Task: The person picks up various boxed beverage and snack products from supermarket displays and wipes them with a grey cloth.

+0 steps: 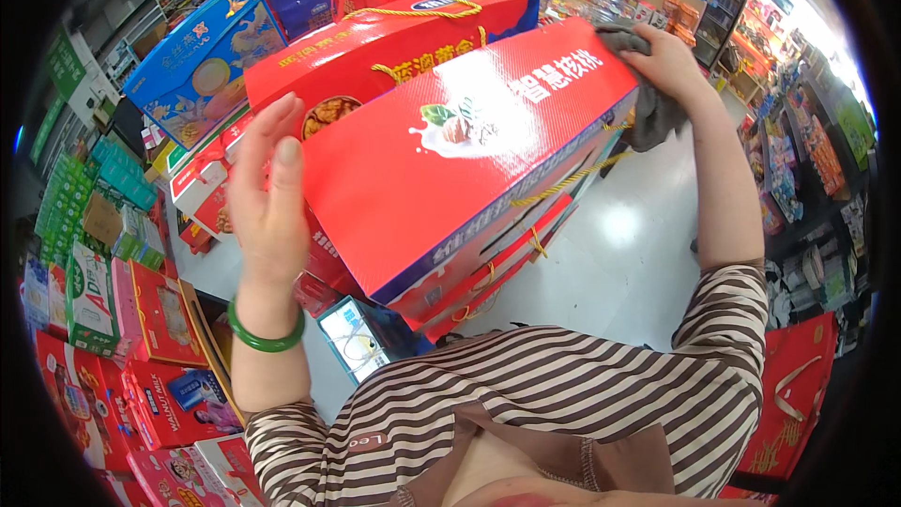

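A large red gift box (pixel 422 183) with a walnut picture and a yellow rope handle lies in front of me, on top of stacked boxes. At its far right corner my right hand (pixel 665 60) holds a dark grey cloth (pixel 651 109) against the box's end. My left hand (pixel 271 190), with a green bangle (pixel 266 334) on the wrist, is raised near the box's left end, fingers up and holding nothing. Whether it touches the box cannot be told. Behind stands another red gift box (pixel 310 49) with yellow rope handles.
A blue gift box (pixel 204 63) leans at the back left. Many cartons and gift boxes, among them a red walnut milk box (pixel 176 401), fill the left side. Shop shelves (pixel 809 155) line the right, with a red gift bag (pixel 792 394) below. Pale floor (pixel 612 260) shows between.
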`<action>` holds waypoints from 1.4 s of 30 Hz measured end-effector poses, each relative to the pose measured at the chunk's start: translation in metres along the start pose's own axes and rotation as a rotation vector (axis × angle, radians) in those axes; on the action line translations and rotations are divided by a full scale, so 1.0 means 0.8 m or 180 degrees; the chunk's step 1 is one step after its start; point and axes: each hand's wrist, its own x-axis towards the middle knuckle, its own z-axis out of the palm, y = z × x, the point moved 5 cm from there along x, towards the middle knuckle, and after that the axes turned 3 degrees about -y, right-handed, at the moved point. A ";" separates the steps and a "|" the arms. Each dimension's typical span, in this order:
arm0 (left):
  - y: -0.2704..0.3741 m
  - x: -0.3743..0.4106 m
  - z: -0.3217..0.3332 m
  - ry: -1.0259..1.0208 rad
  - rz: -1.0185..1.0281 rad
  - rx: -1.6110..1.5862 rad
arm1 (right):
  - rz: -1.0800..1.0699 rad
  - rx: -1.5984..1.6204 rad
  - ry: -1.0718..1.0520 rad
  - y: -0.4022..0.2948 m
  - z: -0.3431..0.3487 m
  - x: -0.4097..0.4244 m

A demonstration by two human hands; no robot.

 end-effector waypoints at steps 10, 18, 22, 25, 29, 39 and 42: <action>-0.016 0.173 0.044 -0.1872 0.0236 0.1713 | -0.0741 0.0385 0.0946 -0.055 -0.061 0.046; -0.055 0.227 0.172 -0.2643 0.0729 0.2655 | -0.0752 0.0869 0.1024 -0.053 -0.056 0.007; -0.072 0.284 0.138 -0.1842 0.0395 0.2556 | -0.0683 0.1471 0.0913 -0.027 -0.068 -0.009; -0.093 0.330 0.028 -0.0755 0.0093 0.3885 | -0.0534 0.1926 0.1100 0.015 -0.088 0.005; -0.142 0.310 -0.105 -0.0977 -0.1049 0.4214 | -0.0191 0.2338 0.1014 0.042 -0.146 0.037; -0.175 0.129 -0.038 -0.0097 -0.2380 -0.1084 | -0.1010 0.0475 -0.0016 -0.120 0.034 0.244; -0.203 0.120 -0.045 0.0425 -0.1868 -0.1814 | -0.0707 -0.0038 -0.0657 -0.162 0.107 0.242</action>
